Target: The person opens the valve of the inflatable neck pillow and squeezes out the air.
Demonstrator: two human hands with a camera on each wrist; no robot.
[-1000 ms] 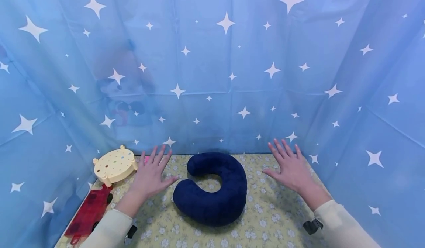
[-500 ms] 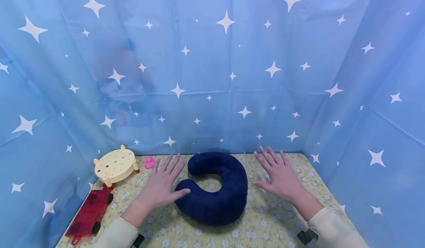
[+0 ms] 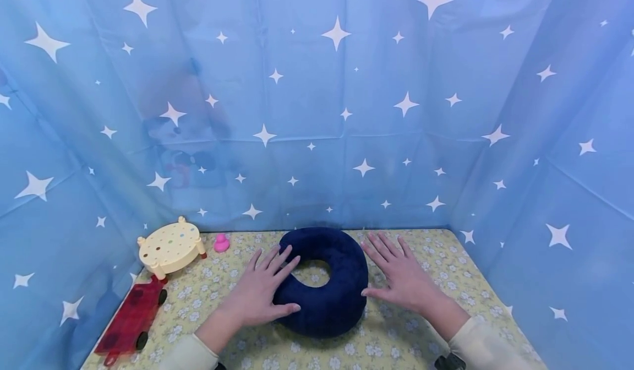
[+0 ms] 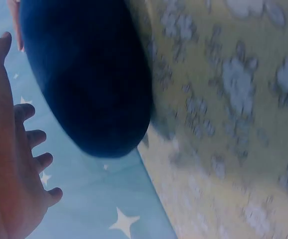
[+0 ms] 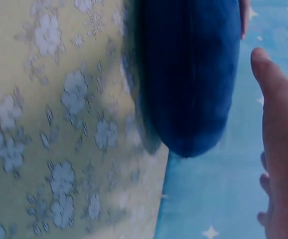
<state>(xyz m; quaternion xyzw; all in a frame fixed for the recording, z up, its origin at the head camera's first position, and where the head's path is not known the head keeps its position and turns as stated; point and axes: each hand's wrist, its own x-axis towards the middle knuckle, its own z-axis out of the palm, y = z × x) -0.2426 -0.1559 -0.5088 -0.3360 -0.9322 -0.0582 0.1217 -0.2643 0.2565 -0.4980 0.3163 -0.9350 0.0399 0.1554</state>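
Observation:
A navy blue U-shaped neck pillow lies on the flowered tablecloth, its opening toward the left. My left hand hovers over the pillow's left side with fingers spread, hiding the two ends. In the left wrist view that hand stands apart from the pillow, holding nothing. My right hand is spread at the pillow's right edge, its thumb tip by the side. A gap shows between that hand and the pillow in the right wrist view.
At the back left, a cream round toy table with coloured dots lies legs-up. In front of it is a red translucent toy wagon with black wheels. A small pink toy stands near the back edge. Blue star-printed curtains enclose the table.
Both hands have moved inward and lower toward the pillow, the left now over its left side, the right at its right edge. The pink toy has come into full view.

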